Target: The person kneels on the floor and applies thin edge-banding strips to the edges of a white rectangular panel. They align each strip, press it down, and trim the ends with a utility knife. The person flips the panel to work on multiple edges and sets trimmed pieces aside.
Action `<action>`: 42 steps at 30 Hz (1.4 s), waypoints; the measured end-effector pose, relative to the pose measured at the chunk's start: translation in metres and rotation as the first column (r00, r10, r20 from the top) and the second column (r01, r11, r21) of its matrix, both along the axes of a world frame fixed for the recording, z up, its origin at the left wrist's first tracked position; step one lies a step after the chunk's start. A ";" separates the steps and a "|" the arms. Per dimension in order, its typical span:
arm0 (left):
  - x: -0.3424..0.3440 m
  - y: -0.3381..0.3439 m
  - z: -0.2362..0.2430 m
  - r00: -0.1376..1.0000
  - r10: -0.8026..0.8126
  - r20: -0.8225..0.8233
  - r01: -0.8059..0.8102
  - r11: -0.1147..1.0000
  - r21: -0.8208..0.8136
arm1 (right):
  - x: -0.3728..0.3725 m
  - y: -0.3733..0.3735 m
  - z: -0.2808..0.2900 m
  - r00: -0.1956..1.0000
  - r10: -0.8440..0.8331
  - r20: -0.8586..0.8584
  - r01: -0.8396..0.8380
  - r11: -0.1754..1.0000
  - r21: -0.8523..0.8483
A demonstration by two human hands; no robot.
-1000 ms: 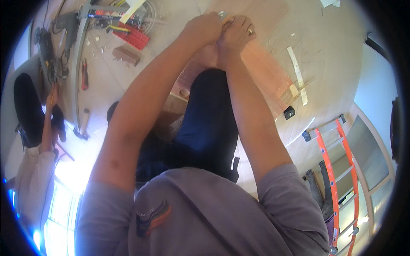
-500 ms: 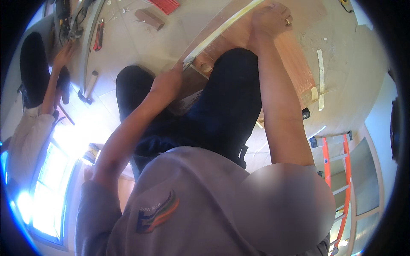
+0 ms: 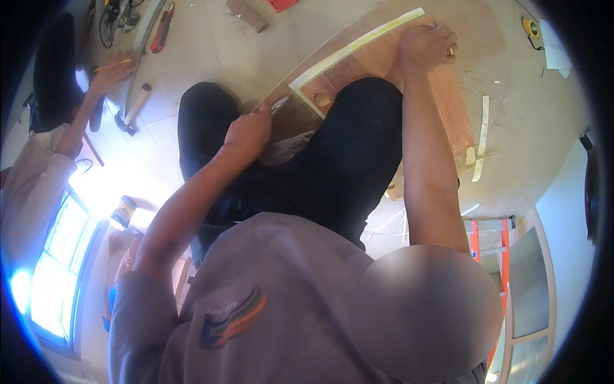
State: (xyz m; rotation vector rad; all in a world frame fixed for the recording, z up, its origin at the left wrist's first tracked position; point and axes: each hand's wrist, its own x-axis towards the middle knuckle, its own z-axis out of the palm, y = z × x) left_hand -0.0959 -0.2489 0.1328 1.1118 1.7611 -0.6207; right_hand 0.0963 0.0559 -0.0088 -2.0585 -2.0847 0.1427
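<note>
A brown wooden panel (image 3: 377,61) lies on the floor beyond my knees, with a long pale strip (image 3: 358,43) running along its curved far edge. My left hand (image 3: 249,133) is closed around a small metallic tool (image 3: 279,104) whose exact kind I cannot make out. The tool's tip points toward the strip's near end, a little apart from it. My right hand (image 3: 428,46), wearing a ring, rests on the panel beside the strip's far end. Its fingers are curled, and whatever they may hold is hidden. A round hole (image 3: 321,99) shows in the panel near my right knee.
At left, another person's hand (image 3: 114,72) reaches toward a long grey bar (image 3: 137,64). A hammer (image 3: 133,110) and red utility knife (image 3: 162,29) lie nearby. A wooden block (image 3: 247,15) is at the top, a tape measure (image 3: 532,29) far right, an orange ladder (image 3: 505,256) lower right.
My left hand has drawn the tool back from the strip's near end. My right hand stays by the strip's far part. The whole view has shifted slightly.
</note>
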 end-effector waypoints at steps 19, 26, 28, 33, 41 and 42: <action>0.076 0.265 -0.072 0.939 0.048 0.339 -0.284 0.662 0.694 | 0.001 0.001 0.011 0.991 -0.075 -0.110 0.071 0.997 -0.034; 0.064 0.295 -0.059 0.962 -0.145 0.231 -0.027 0.792 0.610 | -0.001 0.001 0.013 0.984 -0.054 -0.168 0.051 0.999 -0.018; 0.062 0.299 -0.052 0.961 -0.183 0.209 0.031 0.819 0.573 | -0.001 -0.001 0.009 0.986 -0.044 -0.162 0.046 0.999 0.008; 0.062 0.298 -0.047 0.953 -0.219 0.209 0.055 0.804 0.592 | 0.003 0.003 0.006 0.990 -0.061 -0.128 0.063 0.998 0.007; 0.046 0.307 -0.068 0.935 -0.071 0.348 -0.132 0.839 0.527 | 0.001 0.002 0.010 0.985 -0.061 -0.164 0.064 0.998 0.010; 0.048 0.307 -0.067 0.937 -0.065 0.344 -0.142 0.828 0.542 | 0.002 0.002 0.011 0.984 -0.065 -0.164 0.067 0.998 0.004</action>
